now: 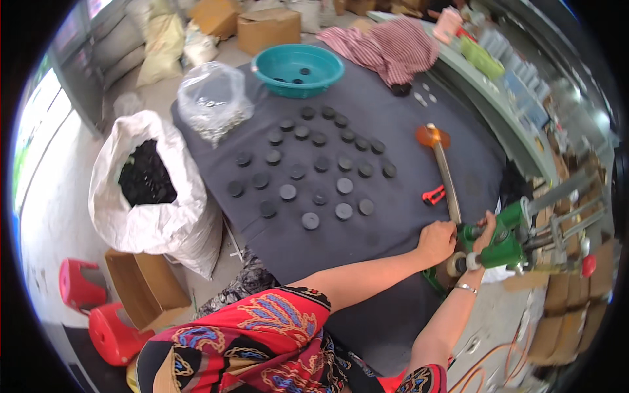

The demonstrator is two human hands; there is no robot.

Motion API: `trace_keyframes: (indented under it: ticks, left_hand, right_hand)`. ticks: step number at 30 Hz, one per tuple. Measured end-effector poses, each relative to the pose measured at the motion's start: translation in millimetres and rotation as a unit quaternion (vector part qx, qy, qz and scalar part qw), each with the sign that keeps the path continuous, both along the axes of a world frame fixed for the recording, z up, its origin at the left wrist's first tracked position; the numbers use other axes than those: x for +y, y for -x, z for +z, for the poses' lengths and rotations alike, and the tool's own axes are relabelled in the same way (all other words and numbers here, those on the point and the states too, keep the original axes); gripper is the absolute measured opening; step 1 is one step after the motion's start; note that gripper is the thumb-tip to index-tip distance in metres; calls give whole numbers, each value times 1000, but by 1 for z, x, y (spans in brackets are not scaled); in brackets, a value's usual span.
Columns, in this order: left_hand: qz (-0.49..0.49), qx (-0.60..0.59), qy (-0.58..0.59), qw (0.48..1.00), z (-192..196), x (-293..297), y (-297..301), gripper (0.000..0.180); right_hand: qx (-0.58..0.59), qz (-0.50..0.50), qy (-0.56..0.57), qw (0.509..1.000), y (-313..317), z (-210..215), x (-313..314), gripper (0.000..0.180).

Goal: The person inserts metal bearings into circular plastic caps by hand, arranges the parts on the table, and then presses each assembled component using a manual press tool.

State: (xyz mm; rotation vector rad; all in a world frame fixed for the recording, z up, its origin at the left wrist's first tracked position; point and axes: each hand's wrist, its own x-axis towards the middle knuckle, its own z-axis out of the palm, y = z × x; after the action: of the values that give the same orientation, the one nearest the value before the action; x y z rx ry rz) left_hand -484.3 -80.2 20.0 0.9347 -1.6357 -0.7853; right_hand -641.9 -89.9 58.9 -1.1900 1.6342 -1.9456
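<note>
A green hand press (pixel 503 252) with metal bars and a red knob stands at the table's right edge. My left hand (pixel 437 244) is at its left side, fingers curled in; whatever they hold is hidden. My right hand (pixel 483 241) is closed round part of the press, its fingers partly covered by the green metal. Beyond my left hand lies a mallet (pixel 444 171) with an orange head, its handle end close to my fingers. Several round black caps (pixel 321 164) are spread over the middle of the dark cloth.
A teal basin (pixel 298 90) holds a few caps at the back. Beside it sits a clear bag (pixel 216 121) of small parts. An open white sack (pixel 196 226) of black pieces stands left. A red cutter (pixel 433 195), checked cloth (pixel 393 46) and red stools (pixel 82 285) are also around.
</note>
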Motion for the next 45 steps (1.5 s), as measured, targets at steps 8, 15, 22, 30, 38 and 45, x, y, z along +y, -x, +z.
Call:
trace_keyframes:
  ticks: [8,15,22,30,38,45]
  left_hand:
    - [-133,-95,68,984,53,30,-106,27]
    - [117,-167,234,951,53,62,-361,35]
    - [201,-284,171,922,8,62,-404,38]
    - [185,-283,147,929,12,56,-404,35]
    - [-2,-67,127,990,64,60,-279,45]
    - [-212,-72,114,968,61,40,-109,53]
  right_hand:
    - [34,16,2,999,26,-17,11,25]
    - [-25,-23,-43,998,16,-15,94,31]
    - [-24,-85,-83,993,8,10,193,33]
    - [51,-184,106,976,-22,155,219,33]
    - [161,-145,145,965,-26,243,182,44]
    - [124,-76,54,988,-16,269,148,49]
